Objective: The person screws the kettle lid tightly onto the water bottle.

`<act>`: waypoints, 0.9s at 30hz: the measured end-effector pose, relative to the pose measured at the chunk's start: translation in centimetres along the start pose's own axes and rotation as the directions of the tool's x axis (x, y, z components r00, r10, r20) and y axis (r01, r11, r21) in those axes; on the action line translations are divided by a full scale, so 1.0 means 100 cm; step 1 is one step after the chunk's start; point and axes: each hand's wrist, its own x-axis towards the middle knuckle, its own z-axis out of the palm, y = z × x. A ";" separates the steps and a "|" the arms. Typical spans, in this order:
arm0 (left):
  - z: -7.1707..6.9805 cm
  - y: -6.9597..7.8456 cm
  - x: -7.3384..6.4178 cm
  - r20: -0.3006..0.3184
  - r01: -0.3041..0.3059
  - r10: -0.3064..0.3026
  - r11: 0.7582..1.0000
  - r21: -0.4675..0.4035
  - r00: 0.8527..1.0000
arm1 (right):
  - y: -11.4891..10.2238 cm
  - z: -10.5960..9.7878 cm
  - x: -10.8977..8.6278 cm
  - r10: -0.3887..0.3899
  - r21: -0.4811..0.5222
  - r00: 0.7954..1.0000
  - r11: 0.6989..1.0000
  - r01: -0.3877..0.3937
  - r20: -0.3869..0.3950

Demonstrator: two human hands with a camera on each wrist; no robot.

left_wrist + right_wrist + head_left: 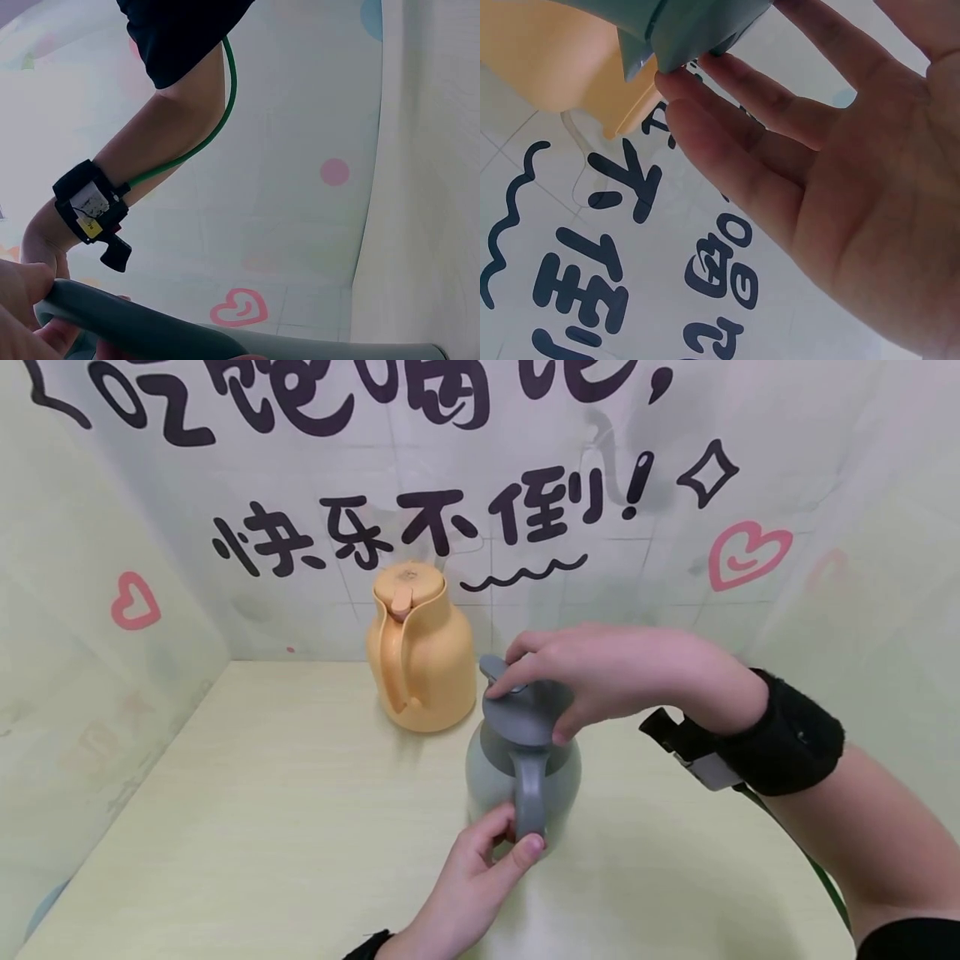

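A grey-green thermos jug (486,772) stands on the table in the head view, its handle toward me. My left hand (476,872) grips the lower part of the darker grey handle (530,781); the left wrist view shows the handle (142,322) close up. From above, my right hand (592,668) holds the grey lid (517,722), thumb at its near right side and fingers at its far left side by the spout. In the right wrist view, its fingertips touch the dark spout part (705,30). The palm is off the lid.
A yellow-orange thermos jug (442,664) stands behind and left of the grey one, near the back wall. Printed sheeting (660,560) with black characters and pink hearts encloses the pale table (300,802). A green cable (828,889) runs along the right arm.
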 end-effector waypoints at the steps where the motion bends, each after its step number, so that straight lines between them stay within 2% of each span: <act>1: 0.000 0.000 0.000 -0.001 0.000 0.000 1.000 0.001 1.000 | 0.000 0.001 0.000 0.001 -0.004 1.000 1.000 -0.001 -0.009; 6: 0.000 0.000 0.000 -0.001 -0.012 0.012 1.000 0.004 1.000 | -0.001 0.004 0.000 0.024 -0.026 0.998 0.999 -0.025 -0.055; 12: -0.001 -0.001 0.000 0.006 -0.024 0.024 1.000 -0.002 1.000 | -0.007 0.008 0.000 0.104 -0.077 0.988 0.991 -0.112 -0.111; 17: -0.001 -0.001 0.000 0.012 -0.025 0.025 1.000 0.001 1.000 | -0.013 0.012 0.001 0.180 -0.106 0.973 0.975 -0.196 -0.145; 21: -0.001 0.000 0.000 0.019 0.001 -0.001 1.000 -0.003 1.000 | -0.018 0.015 0.001 0.213 -0.126 0.960 0.963 -0.237 -0.180; 27: -0.001 0.001 0.000 0.018 0.011 -0.011 1.000 -0.001 1.000 | -0.024 0.020 0.002 0.279 -0.151 0.932 0.936 -0.317 -0.230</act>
